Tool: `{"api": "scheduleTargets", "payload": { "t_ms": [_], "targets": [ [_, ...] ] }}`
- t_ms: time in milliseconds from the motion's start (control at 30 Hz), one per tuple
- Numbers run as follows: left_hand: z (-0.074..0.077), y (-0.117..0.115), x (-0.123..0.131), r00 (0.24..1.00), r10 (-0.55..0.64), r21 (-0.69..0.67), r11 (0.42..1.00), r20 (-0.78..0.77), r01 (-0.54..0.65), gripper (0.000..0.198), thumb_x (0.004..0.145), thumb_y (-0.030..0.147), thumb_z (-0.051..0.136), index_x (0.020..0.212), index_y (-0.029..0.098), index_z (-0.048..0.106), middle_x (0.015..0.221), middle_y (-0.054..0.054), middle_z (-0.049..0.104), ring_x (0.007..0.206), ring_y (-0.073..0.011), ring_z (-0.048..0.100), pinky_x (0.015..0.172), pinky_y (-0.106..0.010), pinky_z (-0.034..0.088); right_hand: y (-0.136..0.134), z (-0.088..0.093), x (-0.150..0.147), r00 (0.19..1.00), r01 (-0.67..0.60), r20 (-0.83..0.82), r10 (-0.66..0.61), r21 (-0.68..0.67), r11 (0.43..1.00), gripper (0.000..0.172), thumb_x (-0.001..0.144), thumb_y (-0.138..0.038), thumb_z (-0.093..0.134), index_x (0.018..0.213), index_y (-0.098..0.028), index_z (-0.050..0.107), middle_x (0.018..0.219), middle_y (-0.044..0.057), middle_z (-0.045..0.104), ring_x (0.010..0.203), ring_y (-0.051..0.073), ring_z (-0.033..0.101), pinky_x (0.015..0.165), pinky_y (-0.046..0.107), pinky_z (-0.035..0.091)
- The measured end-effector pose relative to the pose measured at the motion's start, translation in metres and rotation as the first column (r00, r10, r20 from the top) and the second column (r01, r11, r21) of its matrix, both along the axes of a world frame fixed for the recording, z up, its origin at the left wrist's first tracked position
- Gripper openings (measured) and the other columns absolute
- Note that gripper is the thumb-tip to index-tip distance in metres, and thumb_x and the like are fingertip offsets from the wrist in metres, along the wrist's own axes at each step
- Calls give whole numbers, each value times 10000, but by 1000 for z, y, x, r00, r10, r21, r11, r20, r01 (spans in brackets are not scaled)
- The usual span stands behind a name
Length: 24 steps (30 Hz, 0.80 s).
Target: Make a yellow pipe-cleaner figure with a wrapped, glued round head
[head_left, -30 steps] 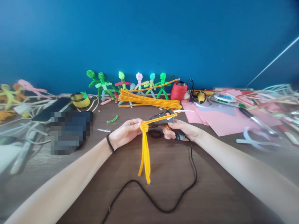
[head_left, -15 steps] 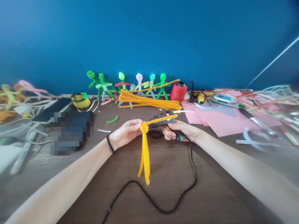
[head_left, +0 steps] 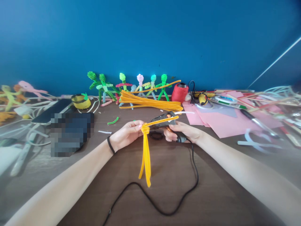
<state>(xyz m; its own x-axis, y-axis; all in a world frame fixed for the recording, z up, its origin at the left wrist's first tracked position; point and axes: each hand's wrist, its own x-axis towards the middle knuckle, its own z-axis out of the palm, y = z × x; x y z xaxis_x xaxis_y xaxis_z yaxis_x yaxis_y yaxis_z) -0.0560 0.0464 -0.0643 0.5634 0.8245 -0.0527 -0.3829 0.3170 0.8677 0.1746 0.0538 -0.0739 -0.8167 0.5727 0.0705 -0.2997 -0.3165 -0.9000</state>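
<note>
My left hand (head_left: 129, 133) pinches a bunch of orange-yellow pipe cleaners (head_left: 146, 153) at their twisted knot. Several strands hang down from the knot, and one sticks out to the right, across the front of a glue gun. My right hand (head_left: 180, 131) is wrapped round the handle of that black hot glue gun (head_left: 158, 120). A white glue stick (head_left: 185, 112) pokes out of its back end. The nozzle is close to the knot; whether it touches is hidden. From the handle a black cord (head_left: 197, 175) runs down and across the table.
A bundle of orange pipe cleaners (head_left: 150, 101) lies behind my hands, before several pipe-cleaner figures (head_left: 122, 83) along the blue wall. A red spool (head_left: 180, 93) and pink paper (head_left: 225, 121) are to the right. Phones (head_left: 53, 110), cables and a yellow ring-shaped piece (head_left: 81, 101) lie left.
</note>
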Motion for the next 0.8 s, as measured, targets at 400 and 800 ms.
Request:
{"api": "scheduleTargets", "payload": {
  "t_ms": [400, 800],
  "targets": [
    [2, -1, 0, 1000, 6, -5, 1000, -3, -6, 168, 614, 206, 716, 646, 114, 579, 633, -5, 575, 617, -98, 507, 640, -230, 356, 0, -1, 0, 1000, -1, -6, 1, -7, 1000, 247, 845, -275, 496, 645, -140, 445, 534, -37, 433, 501, 71, 370, 559, 249, 314],
    [-1, 2, -2, 999, -21, -2, 1000, 49, 21, 152, 637, 224, 699, 664, 110, 602, 649, -20, 574, 634, -105, 512, 670, -248, 365, -1, 3, -1, 989, 136, 62, -132, -66, 989, 213, 819, -249, 506, 687, -90, 554, 621, 30, 551, 472, 55, 402, 509, 218, 356]
  ]
}}
